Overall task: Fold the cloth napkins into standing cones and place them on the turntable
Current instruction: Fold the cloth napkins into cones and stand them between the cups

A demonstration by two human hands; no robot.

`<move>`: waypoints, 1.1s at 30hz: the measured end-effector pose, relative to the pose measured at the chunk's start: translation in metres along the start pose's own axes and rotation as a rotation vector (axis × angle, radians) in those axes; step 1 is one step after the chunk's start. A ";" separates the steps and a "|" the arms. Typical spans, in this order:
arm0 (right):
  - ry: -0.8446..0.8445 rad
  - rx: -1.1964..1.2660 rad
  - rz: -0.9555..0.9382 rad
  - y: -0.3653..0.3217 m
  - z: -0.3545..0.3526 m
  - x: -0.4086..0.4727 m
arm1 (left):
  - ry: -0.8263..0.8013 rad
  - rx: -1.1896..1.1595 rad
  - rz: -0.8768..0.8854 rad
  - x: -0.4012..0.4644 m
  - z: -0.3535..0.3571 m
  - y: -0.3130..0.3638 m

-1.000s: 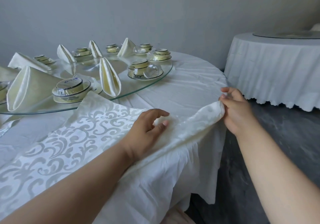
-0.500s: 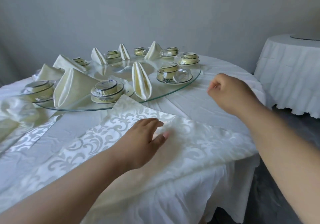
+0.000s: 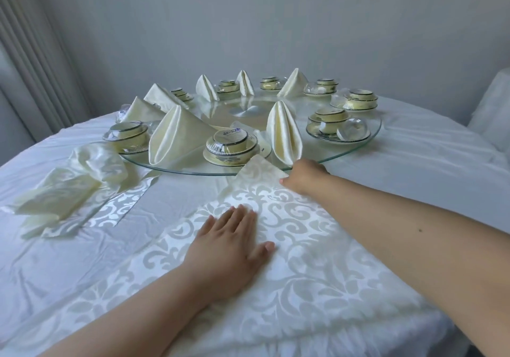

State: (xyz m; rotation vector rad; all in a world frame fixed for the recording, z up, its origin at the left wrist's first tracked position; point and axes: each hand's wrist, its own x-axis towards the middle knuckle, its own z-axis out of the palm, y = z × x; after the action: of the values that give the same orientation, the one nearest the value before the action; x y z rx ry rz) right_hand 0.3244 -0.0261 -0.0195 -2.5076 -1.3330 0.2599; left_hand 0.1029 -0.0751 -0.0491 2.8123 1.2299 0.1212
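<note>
Left hand (image 3: 234, 242) flat, fingers spread on patterned napkin (image 3: 317, 252); right hand (image 3: 305, 176) pinching its far corner. Bowl-wrap label unreadable.

Before us a napkin (image 3: 303, 246) lies spread flat on the table (image 3: 414, 169), its far corner just at the near rim of the turntable (image 3: 369, 138). Our left hand (image 3: 231, 249) rests flat on the napkin's middle; our right hand (image 3: 303, 176) is at that far corner. On the turntable, folded cones (image 3: 284, 133) stand among stacked bowls (image 3: 231, 144). To the left of us, a heap of loose napkins (image 3: 69, 185) lies on the table.
</note>
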 end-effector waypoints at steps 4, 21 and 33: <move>0.037 0.088 0.021 0.002 -0.004 -0.002 | -0.011 0.017 -0.001 0.000 0.000 0.001; 0.360 -0.039 -0.217 0.001 -0.037 -0.052 | -0.082 0.000 0.036 0.013 -0.002 0.013; -0.115 -0.091 -0.468 0.013 0.026 -0.140 | -0.050 -0.113 0.172 -0.081 -0.023 -0.018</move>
State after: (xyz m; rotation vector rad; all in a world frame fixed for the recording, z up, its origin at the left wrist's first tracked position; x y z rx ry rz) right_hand 0.2488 -0.1450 -0.0455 -2.1879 -1.9641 0.2454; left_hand 0.0331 -0.1215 -0.0318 2.7999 0.9386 0.1247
